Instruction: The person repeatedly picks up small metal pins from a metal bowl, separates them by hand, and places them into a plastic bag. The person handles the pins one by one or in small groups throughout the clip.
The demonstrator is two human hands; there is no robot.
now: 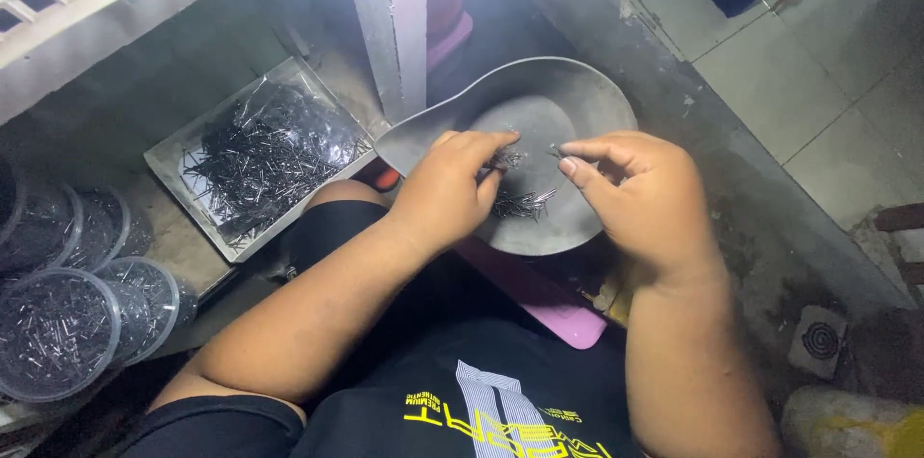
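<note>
I find my left hand (445,190) clamped on a small bundle of pins (504,160), my right hand (640,190) pinching one. Few remain in the grey pan (577,92) beneath; the box (168,162) left of them holds many.

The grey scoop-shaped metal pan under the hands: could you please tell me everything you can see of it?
The grey scoop-shaped metal pan looks like dull, worn sheet metal: a round, shallow bowl with a raised rim that narrows into a flat spout on its left side. It sits tilted over the person's lap. A small pile of thin dark metal pins lies inside. The left hand and right hand work just above it, pinching pins.
</note>
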